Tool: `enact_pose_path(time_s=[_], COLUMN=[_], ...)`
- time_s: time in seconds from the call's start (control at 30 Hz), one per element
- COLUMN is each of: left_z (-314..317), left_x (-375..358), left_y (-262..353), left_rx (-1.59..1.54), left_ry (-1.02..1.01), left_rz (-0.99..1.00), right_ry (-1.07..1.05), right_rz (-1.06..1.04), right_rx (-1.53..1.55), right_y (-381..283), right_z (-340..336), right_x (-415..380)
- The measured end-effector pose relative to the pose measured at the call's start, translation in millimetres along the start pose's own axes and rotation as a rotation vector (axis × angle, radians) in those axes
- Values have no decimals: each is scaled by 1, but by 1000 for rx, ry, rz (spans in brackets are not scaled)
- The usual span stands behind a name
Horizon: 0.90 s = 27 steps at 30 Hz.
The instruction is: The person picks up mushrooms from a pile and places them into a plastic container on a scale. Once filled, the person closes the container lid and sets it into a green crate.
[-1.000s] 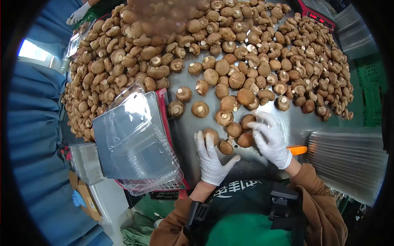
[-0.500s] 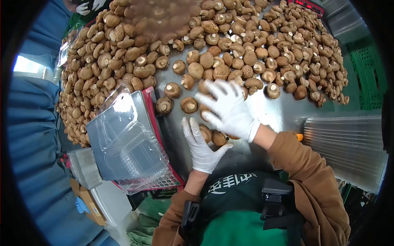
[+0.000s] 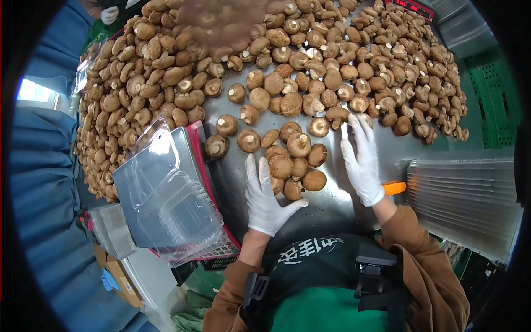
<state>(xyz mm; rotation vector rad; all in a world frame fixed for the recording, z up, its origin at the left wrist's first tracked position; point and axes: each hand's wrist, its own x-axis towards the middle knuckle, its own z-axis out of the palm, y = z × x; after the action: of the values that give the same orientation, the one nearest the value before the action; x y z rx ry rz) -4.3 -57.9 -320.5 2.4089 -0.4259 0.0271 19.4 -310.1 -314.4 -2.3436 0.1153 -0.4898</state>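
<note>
My left hand (image 3: 267,199), in a white glove, rests on the metal table with its fingers stretched and thumb spread. It curves along the near left side of a small group of brown shiitake mushrooms (image 3: 281,166), some cap up and some stem up. To the right of that group, my right hand (image 3: 360,163), also gloved, reaches forward with its fingers extended and apart. Its fingertips are right at a mushroom (image 3: 337,114) and others on the edge of the large mushroom pile (image 3: 387,72).
Clear plastic trays (image 3: 177,193) lie over a red-edged scale at left. Stacked clear trays (image 3: 459,199) stand at right beside an orange handle (image 3: 394,188). A green crate (image 3: 489,99) and a red digital display (image 3: 412,8) are farther off. Another person's gloved hand (image 3: 109,15) shows at top left.
My right hand has moved right, off the small mushroom group, which now shows fully with more mushrooms gathered in it. My left hand has stayed nearly in place.
</note>
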Motion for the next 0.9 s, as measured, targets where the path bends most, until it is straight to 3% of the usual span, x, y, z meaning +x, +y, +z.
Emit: enact_pose_path(time_s=[0.13,0.2,0.3,0.43,0.53,0.67,0.7,0.8,0.9], left_z=[1,0,-5,-7,-5,-3,-5,-3,6], left_x=[23,33,42,33,14,26,34,35,8], left_y=[2,3,9,13,16,16,20,17,16], left_rx=[-64,-84,11,18,98,63,62,96,94], left_ry=[-14,-1,-28,-92,-136,-63,-64,-89,-8], left_rz=[30,64,118,105,145,95,90,118,165], right_ry=[-81,-92,-166,-98,-218,-167,-156,-243,-306], right_rz=[-19,85,221,-14,-133,-3,-93,-37,-190], right_rx=[71,369,439,422,215,186,126,185,85], right_y=[-6,-11,-15,-18,-28,-30,-26,-30,-40], right_z=[30,37,40,46,25,38,44,44,23], right_x=[15,18,17,4,-9,-8,-3,-4,-24])
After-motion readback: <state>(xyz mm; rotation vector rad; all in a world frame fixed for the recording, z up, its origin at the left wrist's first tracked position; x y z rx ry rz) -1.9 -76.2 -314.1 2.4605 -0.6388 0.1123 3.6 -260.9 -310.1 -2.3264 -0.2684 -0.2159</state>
